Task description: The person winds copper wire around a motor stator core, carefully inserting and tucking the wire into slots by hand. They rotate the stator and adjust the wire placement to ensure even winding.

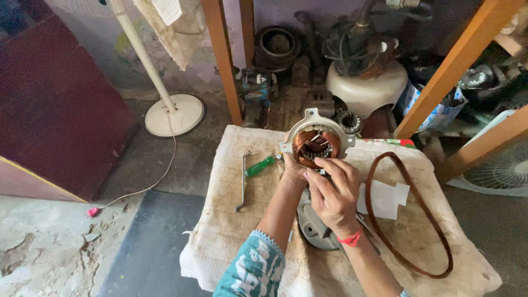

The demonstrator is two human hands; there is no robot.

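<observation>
Motor coil ring (315, 144) sits tipped up above the cloth-covered counter (236, 220), my left hand (294, 171) gripping it from below while my right hand (333, 192) fingers (324, 168) pinch together at its copper wires, so I judge I must poke gently next.

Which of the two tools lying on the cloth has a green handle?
The screwdriver, nearer the hands. The bent metal rod left of it is bare grey steel.
</observation>
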